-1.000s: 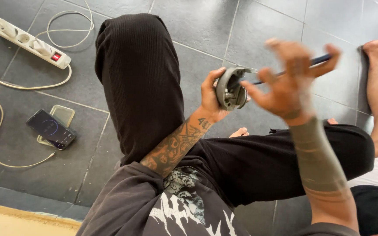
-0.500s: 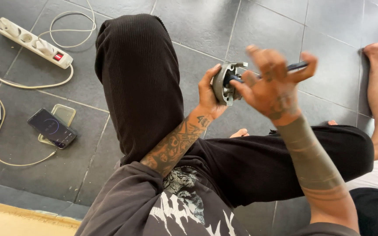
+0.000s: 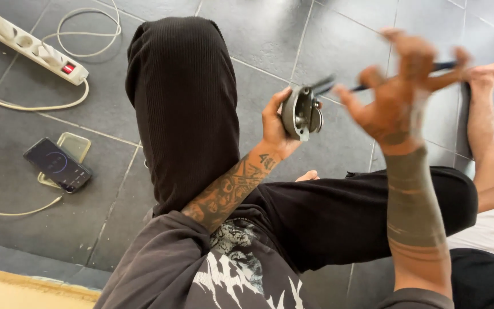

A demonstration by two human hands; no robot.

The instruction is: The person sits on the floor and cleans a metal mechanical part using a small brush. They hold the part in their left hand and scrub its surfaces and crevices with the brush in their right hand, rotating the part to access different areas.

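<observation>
- The left hand [image 3: 274,123] is gripping a round grey metal housing [image 3: 299,113], fingers wrapped around its back and the thumb on its rim; the open, hollow side is facing toward the right hand, and the part is being held in the air above the crossed legs.
- The right hand [image 3: 398,94] is pinching a thin dark tool [image 3: 373,84] between thumb and fingers, with the other fingers spread wide; the tool's tip is pointing at the housing's opening.
- Counting: one housing, one tool, two hands at work, one white power strip [image 3: 30,47] with a red switch, one dark phone [image 3: 57,164] lying on a clear case [image 3: 78,146], and white cables [image 3: 7,109] looping over the grey floor tiles [image 3: 258,28].
- Another person's bare foot [image 3: 487,120] and leg are resting at the right edge, partly cut off.
- The right hand and tool are badly blurred, so I cannot tell what kind of tool it is or whether its tip is touching the housing.
- The housing's inner parts are too small to make out.
- Compared with half a second ago, the right hand is sitting farther right and away from the housing, where before it was close against it; the left hand is holding the part in much the same place.
</observation>
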